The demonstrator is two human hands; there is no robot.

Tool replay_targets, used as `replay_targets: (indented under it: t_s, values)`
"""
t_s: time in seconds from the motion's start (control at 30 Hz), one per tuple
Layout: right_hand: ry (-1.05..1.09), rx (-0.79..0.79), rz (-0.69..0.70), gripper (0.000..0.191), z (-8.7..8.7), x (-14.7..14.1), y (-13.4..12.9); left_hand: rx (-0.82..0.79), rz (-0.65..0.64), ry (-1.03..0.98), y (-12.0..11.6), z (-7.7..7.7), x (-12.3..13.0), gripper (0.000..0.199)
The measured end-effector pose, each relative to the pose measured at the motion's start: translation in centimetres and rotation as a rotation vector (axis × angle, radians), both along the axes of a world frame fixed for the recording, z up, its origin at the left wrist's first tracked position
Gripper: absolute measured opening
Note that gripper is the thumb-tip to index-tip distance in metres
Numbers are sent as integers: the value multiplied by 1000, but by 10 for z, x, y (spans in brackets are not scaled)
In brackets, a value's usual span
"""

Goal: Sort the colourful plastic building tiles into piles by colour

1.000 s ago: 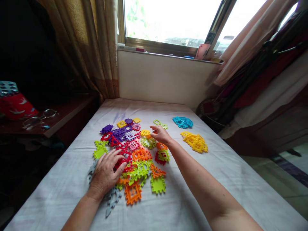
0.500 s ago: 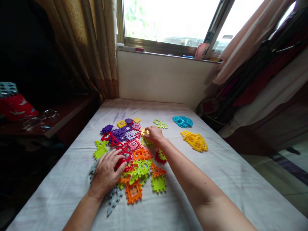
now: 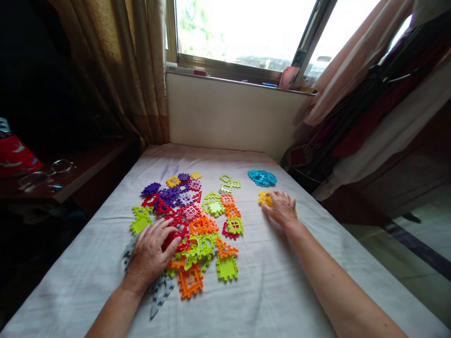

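My left hand lies with its fingers apart on the left side of a mixed heap of plastic interlocking tiles, over several red tiles. Grey tiles stick out beside and below it. My right hand is at the yellow pile, fingers bent down and closed on a yellow tile that the hand mostly hides. Behind that pile sits a heap of blue tiles. Purple tiles, orange tiles and lime green tiles make up much of the mixed heap.
A pale sheet covers the surface under the tiles. Eyeglasses and a red fabric item are on the dark side table at left. A wall and window stand behind; clothes hang at right.
My right hand has moved right from the mixed heap to the yellow pile, taking a yellow tile along. My left hand has stayed on the heap. The view has shifted slightly.
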State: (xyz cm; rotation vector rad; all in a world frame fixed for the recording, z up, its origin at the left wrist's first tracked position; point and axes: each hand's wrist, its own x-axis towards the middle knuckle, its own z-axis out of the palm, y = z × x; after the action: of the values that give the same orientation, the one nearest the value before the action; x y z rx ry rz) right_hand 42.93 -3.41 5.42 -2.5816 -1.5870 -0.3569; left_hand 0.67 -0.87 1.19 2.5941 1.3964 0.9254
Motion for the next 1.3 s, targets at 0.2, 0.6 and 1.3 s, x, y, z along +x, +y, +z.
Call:
replay_targets:
  t_s: [0.2,0.6,1.3]
  values:
    - [51,102,260,29,4,-36,32,8,8,-2,-2,1,2,34]
    - [203,-179,511,60,5,-159,201,6,10,-39,-8,2,2,24]
    - [203,-415,355,46,19,-151,198,-2,5,-22,-5,2,1,22]
